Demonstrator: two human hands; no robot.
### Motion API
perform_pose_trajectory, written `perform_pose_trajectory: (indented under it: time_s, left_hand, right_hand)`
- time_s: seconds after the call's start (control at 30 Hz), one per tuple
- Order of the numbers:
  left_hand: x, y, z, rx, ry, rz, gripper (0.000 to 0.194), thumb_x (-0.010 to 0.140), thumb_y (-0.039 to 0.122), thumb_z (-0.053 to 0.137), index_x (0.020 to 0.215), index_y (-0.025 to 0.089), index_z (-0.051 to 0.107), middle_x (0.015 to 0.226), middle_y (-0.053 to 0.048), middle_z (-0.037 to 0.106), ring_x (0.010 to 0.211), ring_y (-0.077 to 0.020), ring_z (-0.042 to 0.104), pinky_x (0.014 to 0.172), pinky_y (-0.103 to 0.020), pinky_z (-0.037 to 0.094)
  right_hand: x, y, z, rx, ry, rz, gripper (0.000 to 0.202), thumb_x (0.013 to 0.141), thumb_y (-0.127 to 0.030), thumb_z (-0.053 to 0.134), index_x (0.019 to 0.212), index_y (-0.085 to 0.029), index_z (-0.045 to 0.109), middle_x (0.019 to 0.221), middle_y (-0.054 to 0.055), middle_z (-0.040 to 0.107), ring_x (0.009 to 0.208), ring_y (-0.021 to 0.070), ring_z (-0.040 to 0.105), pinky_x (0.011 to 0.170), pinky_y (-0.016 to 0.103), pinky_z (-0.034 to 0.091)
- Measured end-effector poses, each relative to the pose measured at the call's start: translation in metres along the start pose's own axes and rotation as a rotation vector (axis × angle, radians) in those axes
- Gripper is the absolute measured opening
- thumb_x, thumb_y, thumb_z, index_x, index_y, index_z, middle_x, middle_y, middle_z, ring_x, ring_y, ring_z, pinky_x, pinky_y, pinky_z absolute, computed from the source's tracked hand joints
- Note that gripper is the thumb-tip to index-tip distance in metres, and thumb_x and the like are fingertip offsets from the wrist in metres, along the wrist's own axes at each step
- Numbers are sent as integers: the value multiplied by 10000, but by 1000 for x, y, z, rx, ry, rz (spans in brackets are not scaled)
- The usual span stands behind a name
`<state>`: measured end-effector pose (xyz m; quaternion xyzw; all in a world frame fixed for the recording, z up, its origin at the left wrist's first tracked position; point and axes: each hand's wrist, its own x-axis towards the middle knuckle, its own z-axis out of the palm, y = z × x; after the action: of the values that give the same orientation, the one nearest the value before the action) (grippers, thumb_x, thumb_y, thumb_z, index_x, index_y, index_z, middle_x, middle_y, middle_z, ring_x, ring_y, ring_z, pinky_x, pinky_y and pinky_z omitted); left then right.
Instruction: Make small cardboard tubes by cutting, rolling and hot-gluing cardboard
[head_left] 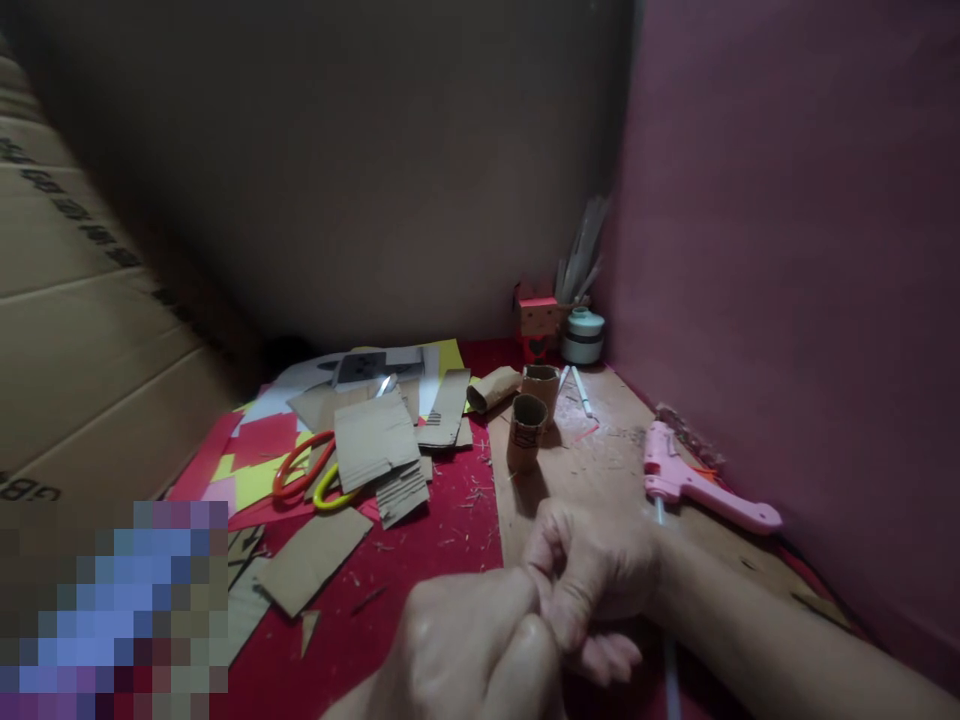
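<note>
My left hand is closed at the bottom centre, its fingertips meeting those of my right hand. The fingers of my right hand are curled, thumb bent toward the left hand; anything between the fingertips is too small or hidden to make out. Just beyond the hands stands a short cardboard tube, with a second upright tube behind it and another tube lying on its side. A pink glue gun lies right of my right hand, a glue stick projecting from it.
Scissors with red and yellow handles lie under cardboard pieces on the left, among coloured papers. A small cardboard figure and a light blue jar stand at the back. A large cardboard box rises at the left.
</note>
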<state>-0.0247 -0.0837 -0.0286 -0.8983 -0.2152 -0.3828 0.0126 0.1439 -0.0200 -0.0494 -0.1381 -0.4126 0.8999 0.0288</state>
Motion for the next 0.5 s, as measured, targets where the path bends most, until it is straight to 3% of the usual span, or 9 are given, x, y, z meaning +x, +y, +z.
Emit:
perform_pose_trajectory:
  time_s: [0.13,0.23,0.3,0.37,0.43,0.47,0.5]
  left_hand:
    - [0,-4,-7,58,99,-22,160,722,25,463,685,181,473,537,32,412,443,-91,363,411,-251,235]
    - [4,-8,-18,-15,106,-204,122,752,56,453,745,177,469,587,30,417,478,-88,393,451,-235,298]
    - [8,-9,-22,-45,24,-343,137,799,72,420,719,182,439,608,29,409,496,-86,398,474,-231,317]
    - [9,-11,-21,-30,-53,-417,189,837,99,377,674,193,395,608,26,402,504,-94,387,478,-238,313]
    - [9,-12,-16,-19,-101,-466,224,850,118,350,643,204,356,599,26,396,505,-102,375,481,-247,307]
    - [9,-13,-14,-23,-123,-492,217,846,125,355,644,205,356,603,26,403,509,-106,380,486,-248,311]
    - [8,-13,-11,-35,-146,-518,183,835,128,371,668,203,378,625,22,425,524,-110,397,497,-248,322]
  right_hand:
    - [-4,-3,3,-10,-31,100,168,583,-167,750,648,-48,650,498,49,655,351,131,592,309,171,484]
    - [-10,-5,7,-66,83,30,186,582,-203,740,640,-53,647,491,47,643,348,124,577,299,172,460]
    - [-13,-8,11,-161,309,-241,202,658,-272,699,613,-91,620,455,12,600,322,80,518,279,137,388]
    - [-16,-13,14,-370,669,-595,232,780,-321,602,650,-129,605,479,-16,562,363,52,481,323,131,359]
    - [-16,-20,15,-707,1073,-906,171,837,-317,539,794,-170,616,639,-4,589,517,75,529,467,182,443]
    - [-15,-24,14,-917,1232,-992,159,823,-311,559,910,-189,613,772,20,607,649,109,563,583,234,486]
    - [-13,-28,12,-1129,1345,-1027,270,786,-304,604,1036,-204,587,918,47,601,803,154,570,714,299,495]
